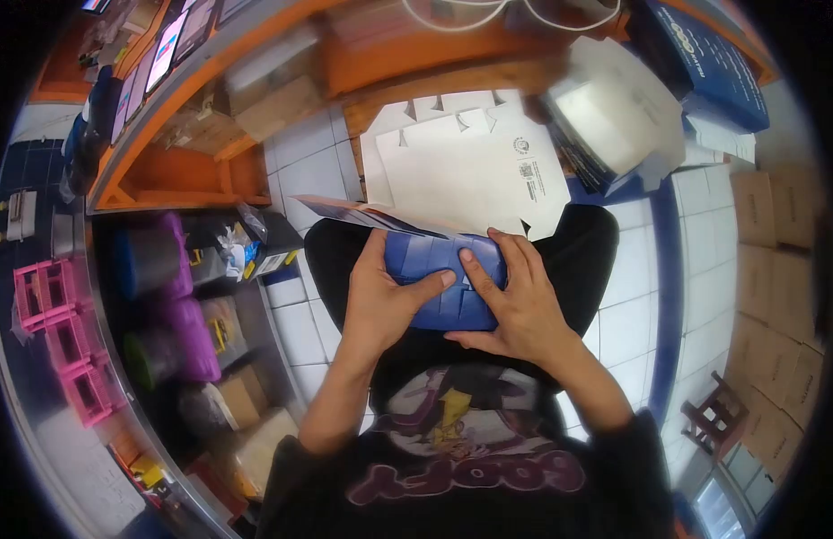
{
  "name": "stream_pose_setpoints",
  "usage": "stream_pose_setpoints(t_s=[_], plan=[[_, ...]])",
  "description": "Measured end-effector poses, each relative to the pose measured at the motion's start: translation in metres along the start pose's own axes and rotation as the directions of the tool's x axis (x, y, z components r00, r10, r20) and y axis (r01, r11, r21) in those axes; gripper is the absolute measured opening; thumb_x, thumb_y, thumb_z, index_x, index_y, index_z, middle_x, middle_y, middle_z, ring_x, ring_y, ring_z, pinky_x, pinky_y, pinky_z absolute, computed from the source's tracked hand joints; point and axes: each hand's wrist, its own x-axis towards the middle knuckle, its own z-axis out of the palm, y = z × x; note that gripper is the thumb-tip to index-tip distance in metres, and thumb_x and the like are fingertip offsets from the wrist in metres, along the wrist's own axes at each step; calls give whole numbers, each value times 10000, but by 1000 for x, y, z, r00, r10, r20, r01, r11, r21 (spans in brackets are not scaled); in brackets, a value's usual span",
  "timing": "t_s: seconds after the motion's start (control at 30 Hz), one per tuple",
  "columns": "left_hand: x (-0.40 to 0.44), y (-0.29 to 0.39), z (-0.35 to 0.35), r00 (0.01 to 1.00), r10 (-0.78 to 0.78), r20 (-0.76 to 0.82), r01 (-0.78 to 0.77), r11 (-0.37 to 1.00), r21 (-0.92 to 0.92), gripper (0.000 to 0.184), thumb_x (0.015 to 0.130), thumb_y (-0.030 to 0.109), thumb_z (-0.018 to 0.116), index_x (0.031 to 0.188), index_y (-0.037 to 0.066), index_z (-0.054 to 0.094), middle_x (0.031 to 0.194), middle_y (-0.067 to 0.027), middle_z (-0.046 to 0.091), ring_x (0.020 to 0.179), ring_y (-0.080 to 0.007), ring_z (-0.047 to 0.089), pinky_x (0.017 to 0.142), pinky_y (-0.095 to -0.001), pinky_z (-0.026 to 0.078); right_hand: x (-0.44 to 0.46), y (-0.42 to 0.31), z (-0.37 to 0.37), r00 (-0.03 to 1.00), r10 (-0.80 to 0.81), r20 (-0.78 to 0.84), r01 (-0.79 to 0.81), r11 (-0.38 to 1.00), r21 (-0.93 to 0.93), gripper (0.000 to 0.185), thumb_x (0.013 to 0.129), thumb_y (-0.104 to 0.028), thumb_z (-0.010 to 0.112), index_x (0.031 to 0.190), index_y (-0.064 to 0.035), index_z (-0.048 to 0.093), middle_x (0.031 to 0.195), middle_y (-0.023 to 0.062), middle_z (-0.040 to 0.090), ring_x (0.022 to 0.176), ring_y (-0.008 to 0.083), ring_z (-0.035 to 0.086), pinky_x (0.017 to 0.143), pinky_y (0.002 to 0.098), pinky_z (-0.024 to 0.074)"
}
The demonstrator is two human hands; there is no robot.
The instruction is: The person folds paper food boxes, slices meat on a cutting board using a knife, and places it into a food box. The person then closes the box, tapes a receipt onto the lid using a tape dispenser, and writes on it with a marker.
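A blue box-like item with folded panels (448, 310) is between both hands, above the lap. My left hand (380, 301) grips its left side, the thumb lying across the blue surface. My right hand (524, 301) holds the right side, index finger pressed on the top and the other fingers round the edge. A thin printed flap (371, 216) sticks out at the blue item's far edge, towards the left. Beyond the knees lies a flat white die-cut cardboard sheet (461, 171) with small dark print.
A stack of white sheets (618, 117) and a dark blue box (708, 72) are at the upper right. Orange shelving (183, 175) stands at the left, above purple containers (192, 337). Pink baskets (66, 341) are far left. Brown cartons (766, 296) and a small wooden stool (714, 418) are at right.
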Motion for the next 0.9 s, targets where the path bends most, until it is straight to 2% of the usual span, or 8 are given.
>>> stream_pose_setpoints(t_s=[0.17,0.6,0.67,0.7,0.77,0.8,0.83,0.9], plan=[[0,-3,0,1000,17,1,-17,999,-36,583,759,-18,848,1253,-22,539,1112,-114,705,996,-159,684,888,-308,565,3,-6,-9,996,49,70,-43,995,-88,981,657,-506,880,1488,-148,500,1432,278,433,1298,477,446,1065,534,430],[6,-8,-13,998,69,13,-69,997,29,591,843,128,837,1326,-25,532,1058,-116,721,1026,-151,673,896,-294,536,-4,10,-5,998,53,-34,-54,998,-20,997,595,-463,912,1466,-149,541,1392,263,472,1241,457,507,1005,487,494],[8,-3,-39,973,-55,223,97,979,-179,655,876,292,831,1369,-14,527,1076,-147,722,1063,-184,678,938,-304,514,-6,18,-15,985,153,-79,-142,982,121,1029,584,-431,935,1483,-131,536,1401,263,471,1256,441,512,1029,462,479],[10,-6,-47,972,-45,231,87,981,-175,655,876,292,831,1369,-14,527,1076,-147,722,1063,-184,678,938,-304,514,-9,24,-16,984,153,-92,-143,983,115,1029,584,-431,935,1483,-131,536,1401,263,471,1256,441,512,1029,462,479],[15,-21,-61,864,313,395,-332,943,-20,690,849,411,834,1343,3,579,1067,-139,732,1057,-222,692,992,-329,488,-17,38,-15,948,314,-49,-266,868,420,1031,590,-397,951,1491,-112,538,1400,272,483,1277,407,523,1066,428,445],[16,-22,-63,858,318,405,-379,922,80,635,776,413,880,1217,7,668,1004,-96,749,1018,-241,708,1032,-362,466,-15,43,-23,937,350,-2,-290,778,557,935,672,-329,927,1477,-55,541,1418,249,510,1283,352,542,1100,396,409],[18,-23,-65,852,322,412,-387,919,82,635,776,413,880,1217,7,668,1004,-96,749,1018,-241,708,1032,-362,466,-16,50,-22,936,352,-12,-286,780,557,935,672,-329,927,1477,-55,541,1418,249,510,1283,352,542,1100,396,409],[18,-20,-65,788,388,478,-587,706,395,588,697,367,927,1110,9,712,939,-64,757,996,-245,716,1027,-365,471,-19,64,-14,846,493,201,-386,307,870,808,762,-253,873,1451,10,544,1429,206,535,1268,295,564,1114,371,392]])
